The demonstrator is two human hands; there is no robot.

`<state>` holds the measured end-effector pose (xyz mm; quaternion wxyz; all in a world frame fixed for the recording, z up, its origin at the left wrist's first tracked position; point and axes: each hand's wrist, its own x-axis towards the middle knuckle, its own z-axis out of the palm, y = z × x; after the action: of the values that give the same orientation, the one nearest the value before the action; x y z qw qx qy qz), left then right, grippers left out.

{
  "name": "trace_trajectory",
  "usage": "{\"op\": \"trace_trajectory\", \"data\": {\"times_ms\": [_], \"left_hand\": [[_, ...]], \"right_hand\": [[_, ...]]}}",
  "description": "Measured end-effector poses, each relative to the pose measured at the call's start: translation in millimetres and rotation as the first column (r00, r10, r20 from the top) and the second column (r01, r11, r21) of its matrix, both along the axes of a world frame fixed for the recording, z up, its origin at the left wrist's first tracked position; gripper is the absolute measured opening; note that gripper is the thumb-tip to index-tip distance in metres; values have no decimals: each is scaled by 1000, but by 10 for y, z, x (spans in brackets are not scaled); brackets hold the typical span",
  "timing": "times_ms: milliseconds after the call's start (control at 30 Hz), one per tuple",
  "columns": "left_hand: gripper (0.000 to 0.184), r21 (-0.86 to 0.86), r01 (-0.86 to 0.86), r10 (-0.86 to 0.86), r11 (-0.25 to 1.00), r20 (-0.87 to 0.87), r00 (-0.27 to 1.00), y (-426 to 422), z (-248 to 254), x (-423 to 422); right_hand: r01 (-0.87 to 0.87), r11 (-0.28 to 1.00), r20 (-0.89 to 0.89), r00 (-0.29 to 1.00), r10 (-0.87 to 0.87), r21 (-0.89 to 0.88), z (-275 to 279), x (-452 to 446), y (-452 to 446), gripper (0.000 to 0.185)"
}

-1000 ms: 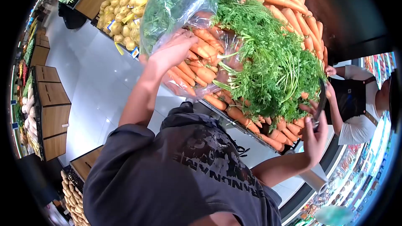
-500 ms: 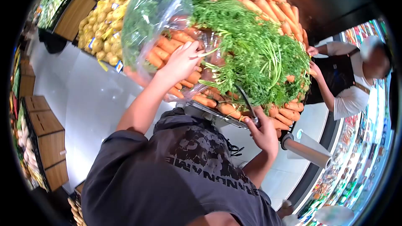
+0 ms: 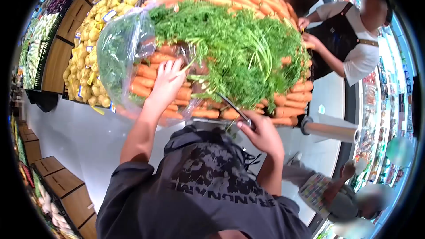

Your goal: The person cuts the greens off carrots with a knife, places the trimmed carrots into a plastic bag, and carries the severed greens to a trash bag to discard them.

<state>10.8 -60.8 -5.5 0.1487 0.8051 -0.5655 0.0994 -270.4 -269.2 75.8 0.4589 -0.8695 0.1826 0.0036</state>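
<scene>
Carrots: orange roots (image 3: pixel 142 81) lie in rows near the left end of the display (image 3: pixel 201 121), partly inside and under a clear plastic bag; more are heaped along its far edge and at its near right corner.
Leafy tops: a broad green mass (image 3: pixel 239 48) spreads over the middle of the display, with pale cut-looking stalk ends (image 3: pixel 202 84) facing the near edge.
Plastic bag: clear film (image 3: pixel 116 53) bulges at the left edge, with some greenery showing inside.
Left hand: laid over the carrots (image 3: pixel 167 82), fingers slightly apart, a pale stalk just beside the fingertips; whether they grip it, I cannot tell.
Right hand: fingers closed around the handle of a knife, just off the near edge (image 3: pixel 261 133).
Knife: dark, slim blade (image 3: pixel 231 103) angled up and left, its tip near the stalk ends.
Potatoes: yellowish, partly bagged, piled (image 3: pixel 90 59) left of the carrots.
Roll: pale cylinder (image 3: pixel 332 131) jutting out by the near right corner.
Co-worker: a person in a dark apron (image 3: pixel 334 40) at the right edge, both hands close to the greens.
Another person: lower right (image 3: pixel 338 197), well apart from the display.
</scene>
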Motion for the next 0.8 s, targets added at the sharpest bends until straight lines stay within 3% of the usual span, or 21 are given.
{"op": "trace_trajectory", "data": {"times_ms": [67,133,167,267,300,400,467,500,533,600,733,800], "left_hand": [[38,142,-38,39,989,-6,999,-30,153,-31],[40,75,-56,52,996,55,997,-41,317,-53],[43,17,-70,70,997,-37,997,-52,454,-69],[54,-42,-45,39,998,-137,990,15,510,20],[54,-32,-63,55,998,-204,977,34,539,2],[52,-143,-35,3,989,-218,976,-48,710,-56],[52,-211,-1,-44,978,-211,977,-124,814,-104],[53,-251,-27,-54,968,-308,950,-177,892,-137],[54,-286,-51,-71,957,-399,914,-237,955,-152],[54,-366,-11,-146,931,-398,906,-360,1050,-169],[58,-444,38,-297,895,-533,792,-735,1268,-332],[57,-486,-49,-382,873,-742,552,-967,1306,-484]], "right_hand": [[18,996,14,1000,-20,85,-7,120,69,29],[17,993,-76,997,-8,118,53,308,145,25],[4,991,-71,997,5,131,-26,399,197,22],[-17,992,302,953,-21,122,-105,655,386,25],[88,958,168,976,-137,273,67,667,447,27],[222,880,140,942,-304,420,265,792,534,34],[220,909,330,880,-342,355,152,860,483,45],[230,904,413,829,-376,360,127,905,461,50],[262,878,408,807,-427,401,196,914,412,54],[300,852,491,714,-499,430,277,931,284,57],[315,753,505,587,-633,578,473,860,2,54],[271,751,523,576,-628,603,522,749,-119,49]]}}
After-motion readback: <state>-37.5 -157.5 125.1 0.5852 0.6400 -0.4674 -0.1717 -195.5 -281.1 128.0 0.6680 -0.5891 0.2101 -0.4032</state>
